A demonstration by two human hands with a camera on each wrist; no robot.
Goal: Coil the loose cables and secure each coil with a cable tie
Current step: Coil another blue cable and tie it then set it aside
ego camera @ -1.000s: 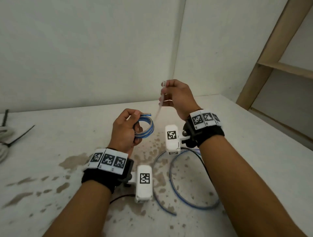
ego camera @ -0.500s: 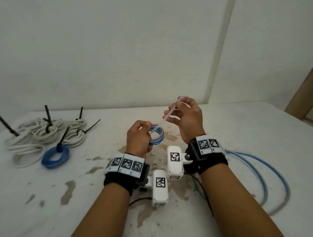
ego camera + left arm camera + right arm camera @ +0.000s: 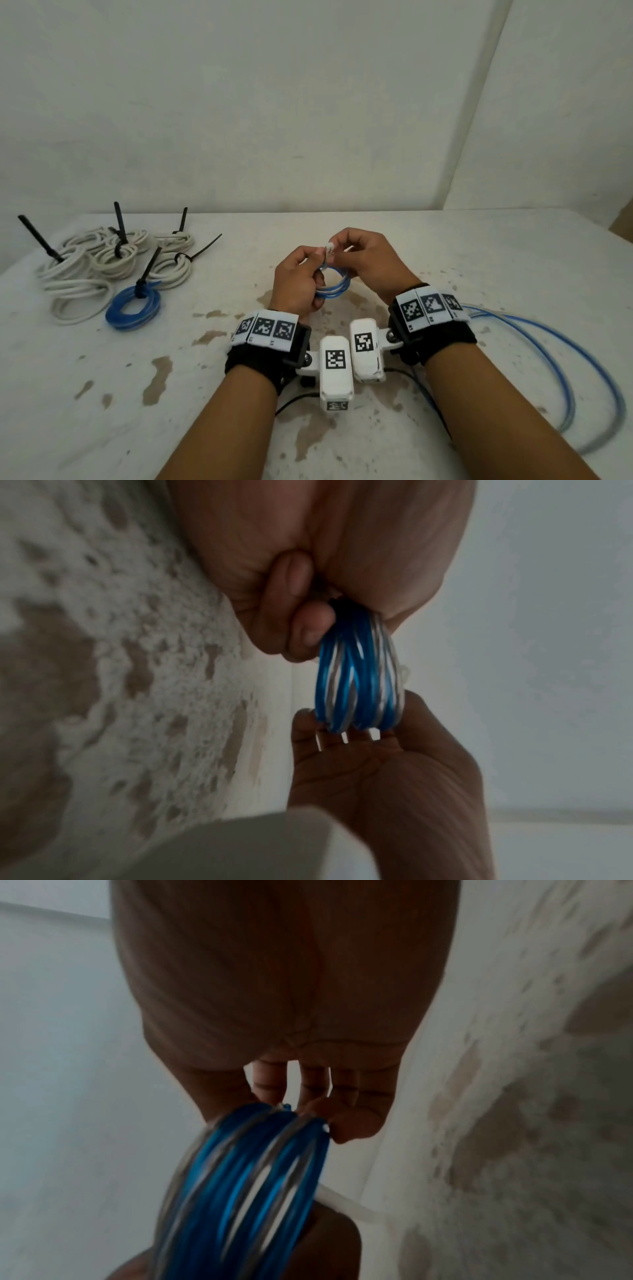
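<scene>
On the near right of the table (image 3: 445, 240) a loose blue cable (image 3: 565, 359) lies in wide loops, not yet coiled.

Farther in, at the centre, both hands are raised above the stained tabletop with a small blue coil (image 3: 334, 286) between them. The left hand (image 3: 298, 281) grips one side of the coil, fingers curled round the bundled turns. The right hand (image 3: 370, 263) has come in close from where it stood half a second ago, lifted and apart with the long pale tie (image 3: 329, 248) held out; now its fingertips pinch the tie right at the top of the coil, touching the left hand's fingers. The right wrist view shows a pale strip trailing beside the turns. Whether the tail is already through the head is too small to tell. By my reading, the tie has gone from being brought over to being wrapped or threaded, so this coil is close to secured.

At the far left lie the finished white coils (image 3: 102, 267) and one blue coil (image 3: 133, 308), each with a black tie (image 3: 120, 222) standing up.
</scene>
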